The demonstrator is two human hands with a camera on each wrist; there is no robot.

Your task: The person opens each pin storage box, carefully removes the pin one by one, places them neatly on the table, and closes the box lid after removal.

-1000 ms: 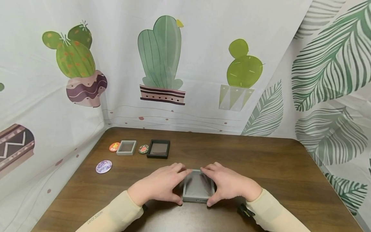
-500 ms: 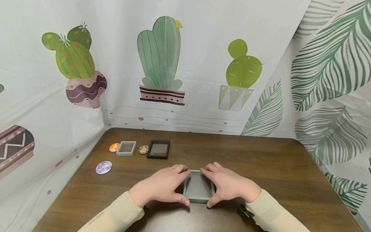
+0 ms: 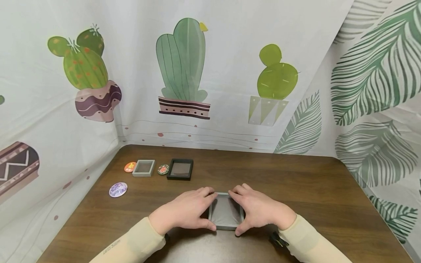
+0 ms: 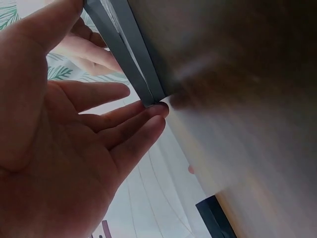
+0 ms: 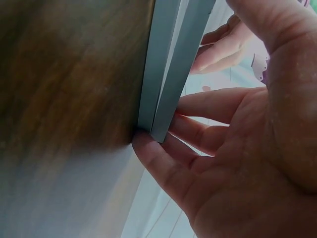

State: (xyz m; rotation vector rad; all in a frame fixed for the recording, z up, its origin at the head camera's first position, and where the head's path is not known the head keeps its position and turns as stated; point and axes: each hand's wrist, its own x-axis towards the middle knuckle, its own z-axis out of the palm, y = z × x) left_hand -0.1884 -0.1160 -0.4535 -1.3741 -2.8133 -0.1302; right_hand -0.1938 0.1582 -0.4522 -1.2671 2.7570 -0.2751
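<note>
In front of me on the table lies a square grey display frame [image 3: 226, 212] with a clear film across its middle. My left hand [image 3: 189, 212] holds its left side, thumb at the near edge and fingers at the far left corner. On the right side my right hand [image 3: 260, 208] grips it the same way, thumb at the near right corner. A narrow slit runs between the two halves of the grey frame [image 4: 130, 52] in the left wrist view. The right wrist view shows a similar seam along the frame [image 5: 171, 69], with fingertips at its far corner.
Further back on the left are a smaller light grey frame [image 3: 143, 175], a black frame [image 3: 179, 178], an orange round badge [image 3: 129, 167], a dark patterned badge [image 3: 163, 169] and a purple badge [image 3: 118, 190]. A cactus-print curtain [image 3: 230, 73] hangs behind the wooden table [image 3: 296, 179].
My left thumb has slid right from beside the frame's near left corner onto its near edge. The right hand stays almost where it was.
</note>
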